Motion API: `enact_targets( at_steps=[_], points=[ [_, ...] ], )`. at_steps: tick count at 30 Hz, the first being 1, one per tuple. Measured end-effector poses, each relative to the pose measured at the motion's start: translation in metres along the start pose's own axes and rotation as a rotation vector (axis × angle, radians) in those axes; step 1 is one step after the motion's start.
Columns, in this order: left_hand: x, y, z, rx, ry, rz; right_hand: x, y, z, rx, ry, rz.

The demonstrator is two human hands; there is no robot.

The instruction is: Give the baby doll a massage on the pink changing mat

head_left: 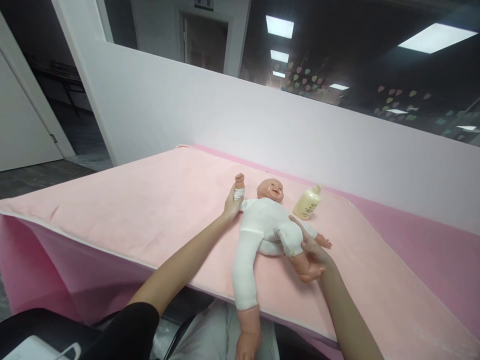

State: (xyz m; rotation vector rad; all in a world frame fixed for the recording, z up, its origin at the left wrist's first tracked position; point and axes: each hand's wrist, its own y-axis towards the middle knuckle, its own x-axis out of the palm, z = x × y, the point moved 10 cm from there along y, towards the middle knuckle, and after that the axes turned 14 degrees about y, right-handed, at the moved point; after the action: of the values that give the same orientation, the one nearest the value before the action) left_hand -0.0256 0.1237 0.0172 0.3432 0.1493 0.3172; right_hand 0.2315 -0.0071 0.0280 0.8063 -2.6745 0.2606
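A baby doll (pixel 264 217) with a white cloth body lies on its back on the pink-covered table (pixel 150 200), its head toward the wall. My left hand (pixel 231 204) is closed around the doll's arm, just below its small raised fist. At the other side, my right hand (pixel 311 245) grips the doll's bent leg near the knee, with the thumb on the white cloth. The doll's other leg hangs straight over the table's front edge. Beyond my right hand stands a yellow pump bottle (pixel 307 202), slightly tilted in view. My palms are mostly hidden.
A white wall (pixel 225 120) with a dark glass pane (pixel 337 60) above it borders the back of the table. To the left is an open doorway (pixel 63 80). A black chair (pixel 41 320) and a white object (pixel 35 348) are at lower left.
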Motion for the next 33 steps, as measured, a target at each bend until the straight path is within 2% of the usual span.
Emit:
enact_targets(
  at_steps=[4, 7, 9, 12, 22, 27, 33],
  points=[
    [0.021, -0.016, 0.026, 0.209, 0.394, -0.184, -0.003, 0.004, 0.01, 0.051, -0.159, -0.133],
    [0.034, -0.025, 0.038, 0.328, 0.551, -0.287, -0.004, 0.006, 0.023, 0.14, -0.351, -0.241],
    [0.038, -0.026, 0.041, 0.371, 0.546, -0.32, -0.006, 0.005, 0.029, 0.198, -0.436, -0.268],
    [0.038, -0.022, 0.038, 0.364, 0.497, -0.325, -0.005, 0.005, 0.03, 0.215, -0.452, -0.267],
    [0.034, -0.022, 0.039, 0.33, 0.419, -0.291, 0.004, 0.008, 0.024, 0.113, -0.219, -0.27],
    [0.034, -0.022, 0.04, 0.329, 0.431, -0.3, 0.013, 0.007, 0.01, 0.053, -0.164, -0.193],
    [0.035, -0.024, 0.041, 0.364, 0.45, -0.304, 0.01, 0.005, 0.005, 0.004, -0.06, -0.077]
  ],
)
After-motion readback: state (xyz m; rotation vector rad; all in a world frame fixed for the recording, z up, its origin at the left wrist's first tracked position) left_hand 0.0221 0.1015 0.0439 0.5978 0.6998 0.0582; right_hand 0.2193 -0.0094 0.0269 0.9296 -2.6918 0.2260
